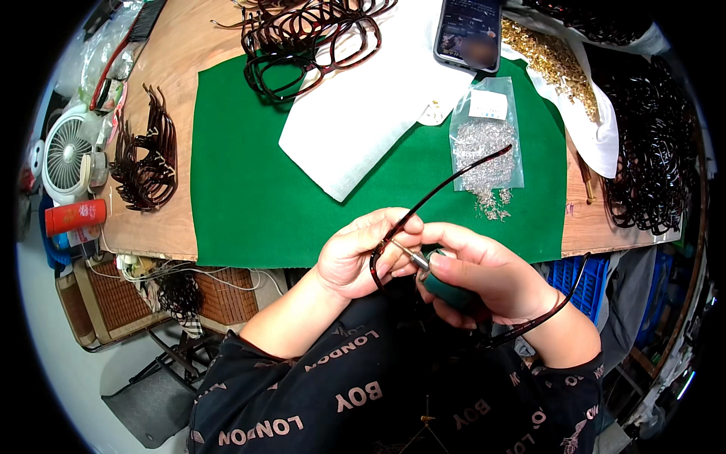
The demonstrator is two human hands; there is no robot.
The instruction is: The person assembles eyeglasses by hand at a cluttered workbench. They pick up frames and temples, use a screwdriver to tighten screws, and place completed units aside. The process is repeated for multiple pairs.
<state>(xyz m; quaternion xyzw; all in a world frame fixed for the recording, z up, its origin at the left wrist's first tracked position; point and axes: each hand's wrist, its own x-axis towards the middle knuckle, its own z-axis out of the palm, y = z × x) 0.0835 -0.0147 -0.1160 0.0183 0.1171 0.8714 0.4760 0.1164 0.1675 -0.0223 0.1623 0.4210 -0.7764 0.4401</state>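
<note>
a dark tortoiseshell glasses frame (458, 175) is held up at the near edge of the table (181, 68). the left hand (352, 256) pinches it near one end; the right hand (488, 274) grips a green-handled screwdriver (442, 287), its metal tip aimed at the frame, though whether it meets a screw is hard to tell. beyond, a green mat (242, 197) bears a white sheet (340, 144) and a clear bag (517, 170) with small silvery parts (491, 206) spilling out. farther off lie a phone (448, 47) and piled frames (333, 69).
</note>
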